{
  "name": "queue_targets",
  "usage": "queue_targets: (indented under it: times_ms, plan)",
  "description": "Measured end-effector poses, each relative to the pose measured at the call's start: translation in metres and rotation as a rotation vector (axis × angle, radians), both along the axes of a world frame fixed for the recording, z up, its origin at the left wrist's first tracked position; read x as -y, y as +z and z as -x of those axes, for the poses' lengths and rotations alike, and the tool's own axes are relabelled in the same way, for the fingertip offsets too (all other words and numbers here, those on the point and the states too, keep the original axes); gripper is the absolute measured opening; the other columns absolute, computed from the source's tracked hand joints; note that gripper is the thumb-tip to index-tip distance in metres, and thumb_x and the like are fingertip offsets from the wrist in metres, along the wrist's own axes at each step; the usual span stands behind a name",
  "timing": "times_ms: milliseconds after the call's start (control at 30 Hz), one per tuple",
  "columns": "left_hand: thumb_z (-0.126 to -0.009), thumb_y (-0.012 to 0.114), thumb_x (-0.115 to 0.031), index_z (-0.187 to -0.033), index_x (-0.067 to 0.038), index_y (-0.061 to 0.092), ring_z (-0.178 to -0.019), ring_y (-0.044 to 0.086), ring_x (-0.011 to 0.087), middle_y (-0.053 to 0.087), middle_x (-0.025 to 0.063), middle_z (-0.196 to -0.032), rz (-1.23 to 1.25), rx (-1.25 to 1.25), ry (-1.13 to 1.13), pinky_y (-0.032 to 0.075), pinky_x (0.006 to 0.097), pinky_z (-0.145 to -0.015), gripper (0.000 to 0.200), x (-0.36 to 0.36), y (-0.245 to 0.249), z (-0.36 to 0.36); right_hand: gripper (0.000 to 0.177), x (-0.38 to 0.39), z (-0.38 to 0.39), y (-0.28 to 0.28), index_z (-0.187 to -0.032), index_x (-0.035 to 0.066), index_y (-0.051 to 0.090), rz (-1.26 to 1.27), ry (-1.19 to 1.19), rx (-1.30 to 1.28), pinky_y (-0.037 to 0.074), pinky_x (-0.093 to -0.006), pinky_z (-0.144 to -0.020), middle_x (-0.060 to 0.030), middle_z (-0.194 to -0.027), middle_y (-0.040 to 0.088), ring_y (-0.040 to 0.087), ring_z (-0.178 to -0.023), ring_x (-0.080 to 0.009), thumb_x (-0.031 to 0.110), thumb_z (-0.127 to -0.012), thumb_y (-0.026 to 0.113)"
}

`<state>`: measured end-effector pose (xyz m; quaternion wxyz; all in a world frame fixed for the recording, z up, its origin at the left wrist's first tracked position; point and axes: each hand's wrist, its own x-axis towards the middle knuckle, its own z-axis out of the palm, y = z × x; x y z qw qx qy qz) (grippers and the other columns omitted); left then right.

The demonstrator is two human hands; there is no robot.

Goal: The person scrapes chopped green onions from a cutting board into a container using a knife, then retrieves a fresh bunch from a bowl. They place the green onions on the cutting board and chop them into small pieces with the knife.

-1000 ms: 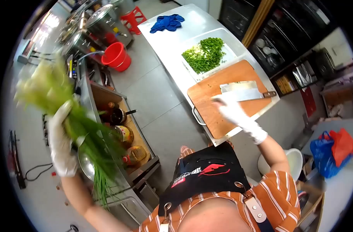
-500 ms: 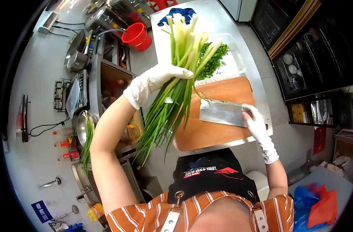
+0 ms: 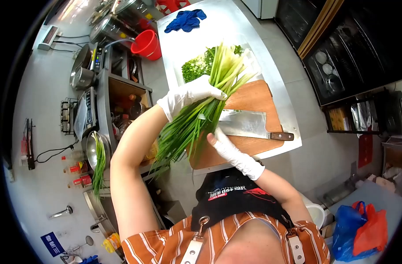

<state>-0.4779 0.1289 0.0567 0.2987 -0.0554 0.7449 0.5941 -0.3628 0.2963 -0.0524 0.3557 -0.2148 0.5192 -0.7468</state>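
Observation:
My left hand (image 3: 194,94), in a white glove, is wrapped round a big bunch of green onions (image 3: 205,110), white ends up and to the right, green leaves hanging down to the left. My right hand (image 3: 225,147), also gloved, is beside the leaves with its fingers apart, holding nothing. A cleaver (image 3: 247,124) lies flat on the wooden cutting board (image 3: 253,99), its handle toward the right edge. Behind the bunch, chopped green onion (image 3: 194,69) fills part of a clear tray (image 3: 253,66).
A blue cloth (image 3: 185,20) lies at the far end of the metal table (image 3: 227,22). Left of it stands a red bucket (image 3: 146,45). More green onions (image 3: 99,165) hang from a metal bowl (image 3: 93,149) on the left. Plastic bags (image 3: 348,229) are at lower right.
My right hand has let go of the cleaver and moved left to the leaves. The bunch in my left hand has come lower, over the board's left part.

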Motion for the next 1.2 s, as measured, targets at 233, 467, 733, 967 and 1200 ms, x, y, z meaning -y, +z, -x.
queue_targets:
  times_ms: [233,467,733,967,1200]
  plan:
    - [-0.065,0.076,-0.027,-0.104,0.000,0.064,-0.081,0.066,0.0260,0.068,0.0152,-0.087,0.704,-0.147,-0.204,0.052,0.0351,-0.077,0.049,-0.026,-0.075,-0.014,0.064,-0.003,-0.010,-0.027,-0.141,-0.003,0.035,-0.357,-0.021,0.129,0.036,-0.0363,-0.106,-0.0218,-0.134,0.051,0.046,-0.128,-0.0289,0.032,-0.094,0.059]
    - [-0.052,0.088,-0.051,-0.137,0.006,0.034,-0.110,0.055,0.0368,0.051,0.0242,-0.125,1.015,-0.471,-0.158,0.048,0.0440,-0.088,0.115,-0.046,-0.107,-0.052,0.042,-0.117,-0.001,-0.024,-0.116,-0.002,0.058,-0.912,-0.440,-0.942,0.045,-0.0476,-0.093,-0.0230,-0.111,0.061,0.058,-0.106,-0.0384,0.016,-0.079,0.069]
    - [-0.066,0.082,-0.044,-0.140,0.007,0.032,-0.098,0.059,0.0341,0.056,0.0209,-0.111,1.012,-0.572,-0.154,0.048,0.0450,-0.082,0.102,-0.050,-0.118,-0.066,0.043,-0.176,0.042,-0.017,-0.103,0.004,0.056,-1.268,-0.018,-1.268,0.044,-0.0412,-0.084,-0.0129,-0.096,0.054,0.054,-0.095,-0.0321,0.012,-0.066,0.077]
    - [-0.072,0.079,-0.035,-0.128,0.003,0.045,-0.092,0.059,0.0295,0.058,0.0151,-0.100,1.102,-0.634,-0.119,0.047,0.0409,-0.074,0.076,-0.045,-0.126,-0.061,0.026,-0.191,0.053,0.013,-0.089,0.005,0.053,-1.178,0.215,-1.216,0.047,-0.0418,-0.079,-0.0139,-0.092,0.054,0.055,-0.090,-0.0324,0.006,-0.070,0.070]
    - [-0.072,0.080,-0.035,-0.134,0.003,0.041,-0.090,0.059,0.0293,0.058,0.0165,-0.102,1.227,-0.647,-0.027,0.048,0.0408,-0.075,0.083,-0.055,-0.134,-0.066,0.023,-0.243,0.059,0.086,-0.086,0.005,0.052,-1.172,0.157,-1.175,0.050,-0.0414,-0.067,-0.0130,-0.085,0.055,0.060,-0.077,-0.0330,0.011,-0.069,0.067]
